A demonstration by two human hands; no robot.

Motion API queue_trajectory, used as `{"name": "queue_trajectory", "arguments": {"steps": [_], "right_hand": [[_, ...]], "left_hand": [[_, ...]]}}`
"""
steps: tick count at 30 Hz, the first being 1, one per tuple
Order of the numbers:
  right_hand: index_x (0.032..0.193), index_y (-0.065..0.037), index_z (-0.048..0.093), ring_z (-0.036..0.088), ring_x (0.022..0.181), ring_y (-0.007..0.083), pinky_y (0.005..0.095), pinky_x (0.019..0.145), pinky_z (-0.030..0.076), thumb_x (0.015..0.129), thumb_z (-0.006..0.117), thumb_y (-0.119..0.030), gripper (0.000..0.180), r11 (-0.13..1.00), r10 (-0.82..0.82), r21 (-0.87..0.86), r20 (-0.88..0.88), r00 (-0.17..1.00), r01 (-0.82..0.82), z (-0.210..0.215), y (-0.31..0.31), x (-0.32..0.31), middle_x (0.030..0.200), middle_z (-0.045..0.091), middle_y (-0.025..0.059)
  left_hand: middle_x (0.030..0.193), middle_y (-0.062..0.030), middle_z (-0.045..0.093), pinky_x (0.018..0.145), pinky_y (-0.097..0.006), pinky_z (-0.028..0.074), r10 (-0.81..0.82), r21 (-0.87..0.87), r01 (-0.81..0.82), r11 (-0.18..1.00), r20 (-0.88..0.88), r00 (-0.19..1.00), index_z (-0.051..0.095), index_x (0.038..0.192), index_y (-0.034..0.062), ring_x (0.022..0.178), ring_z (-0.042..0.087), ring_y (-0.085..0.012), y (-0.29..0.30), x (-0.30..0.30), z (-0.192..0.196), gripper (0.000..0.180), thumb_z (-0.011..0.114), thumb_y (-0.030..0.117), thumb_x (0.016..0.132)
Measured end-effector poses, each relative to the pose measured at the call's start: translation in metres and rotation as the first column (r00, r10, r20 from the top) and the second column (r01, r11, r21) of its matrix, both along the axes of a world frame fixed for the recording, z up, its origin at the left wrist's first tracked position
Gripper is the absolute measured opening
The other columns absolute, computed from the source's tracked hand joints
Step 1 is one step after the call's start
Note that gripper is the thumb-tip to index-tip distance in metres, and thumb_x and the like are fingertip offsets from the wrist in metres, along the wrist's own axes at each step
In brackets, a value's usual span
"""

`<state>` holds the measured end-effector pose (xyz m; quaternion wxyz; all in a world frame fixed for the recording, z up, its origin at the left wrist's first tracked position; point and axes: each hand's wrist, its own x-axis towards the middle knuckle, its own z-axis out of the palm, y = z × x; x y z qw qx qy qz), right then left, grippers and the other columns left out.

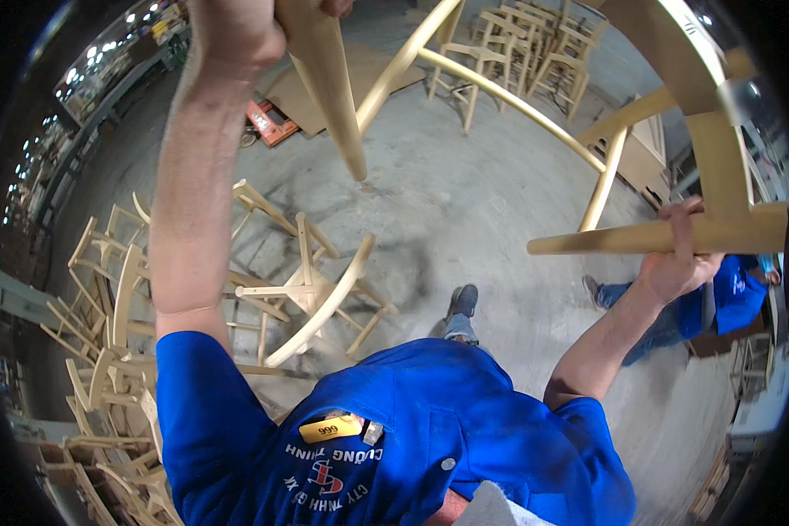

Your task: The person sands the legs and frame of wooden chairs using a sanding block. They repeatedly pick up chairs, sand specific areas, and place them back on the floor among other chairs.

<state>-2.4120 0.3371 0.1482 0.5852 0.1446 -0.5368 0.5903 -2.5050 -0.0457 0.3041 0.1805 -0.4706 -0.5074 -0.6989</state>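
Note:
A pale wooden chair (329, 83) is held up in front of me, its legs and stretchers spanning the top and right of the head view. My left hand (245, 31), high at the upper edge, is closed around a tapered leg; most of its fingers are cut off or hidden, with a fingertip showing on the leg's far side. On the right, my right hand (679, 263) grips another leg from below, fingers wrapped over it. Both my arms are raised and stretched apart. Part of the chair runs out of view at the top.
Several similar chairs (307, 298) stand and lie piled on the left. More chairs (491, 53) are grouped at the far side. An orange-red metal piece (272, 125) lies by a brown board (373, 79). Another person in blue (735, 294) is close by on the right.

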Motion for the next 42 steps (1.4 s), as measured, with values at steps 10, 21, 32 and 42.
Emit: {"name": "queue_trajectory", "arguments": {"steps": [10,21,32,42], "right_hand": [[0.106,0.001,0.062,0.063,0.085,0.0191,0.0315,0.079,0.052,0.083,0.075,0.0,0.027,0.955,0.288,-0.163,0.326,0.9,-0.247,0.005,0.112,-0.313,0.092,0.064,0.0088],[0.101,-0.003,0.06,0.055,0.075,0.0176,0.0342,0.063,0.048,0.073,0.067,0.004,0.029,0.836,0.535,-0.252,0.571,0.623,-0.487,-0.109,0.041,-0.575,0.09,0.058,0.0076],[0.096,-0.004,0.062,0.061,0.074,0.0183,0.0321,0.062,0.052,0.065,0.071,0.005,0.034,0.669,0.668,-0.394,0.691,0.276,-0.63,-0.27,-0.18,-0.715,0.086,0.062,0.0057],[0.122,0.01,0.059,0.067,0.094,0.025,0.04,0.088,0.058,0.088,0.053,-0.004,0.037,0.06,0.857,-0.959,0.192,-0.478,-0.277,-0.41,-0.151,-0.713,0.111,0.064,0.017]], "left_hand": [[0.07,-0.0062,0.059,0.041,-0.026,0.047,0.476,-0.273,-0.402,0.874,0.316,0.821,0.064,0.082,-0.0011,0.056,0.059,-0.0121,0.082,-0.239,-0.151,0.023,0.057,0.02,0.089],[0.068,-0.0027,0.057,0.045,-0.029,0.044,0.496,-0.327,-0.402,0.855,0.742,0.451,0.055,0.08,0.0047,0.054,0.056,-0.0109,0.02,-0.381,-0.421,0.023,0.072,0.019,0.087],[0.088,-0.0135,0.064,0.076,-0.038,0.05,0.796,-0.753,-0.261,0.604,0.583,0.164,0.057,0.098,0.003,0.087,0.065,-0.0227,-0.145,-0.414,-0.583,0.034,0.082,0.014,0.078],[0.1,-0.0191,0.061,0.075,-0.053,0.049,0.996,-0.995,-0.044,0.09,0.091,-0.022,0.063,0.103,0.0086,0.093,0.06,-0.0449,-0.134,-0.351,-0.656,0.019,0.062,0.02,0.088]]}}
